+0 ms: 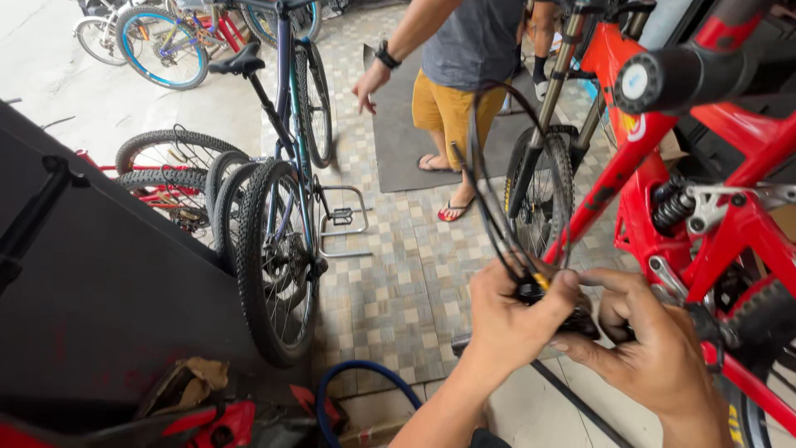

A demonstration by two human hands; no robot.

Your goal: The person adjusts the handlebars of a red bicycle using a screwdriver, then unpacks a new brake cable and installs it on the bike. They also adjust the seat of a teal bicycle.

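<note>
1. Gripping a small black part between them, the left hand and the right hand meet low in the frame, just beside a red bike.
2. Left fingers are curled tight round the part, thumb pressed on top; right fingers are bent in a narrow pinch at its far side.
3. Black cables loop upward from the part, with a yellow end showing at the thumb.
4. By the look of it, the work is midway: the part sits loose in the hands, not fixed to any bike.
5. Most of the part is hidden by fingers, so its kind is unclear.
6. A nearby person is cut off at the chest; a dark blue bike stands on the tiled floor.
</note>
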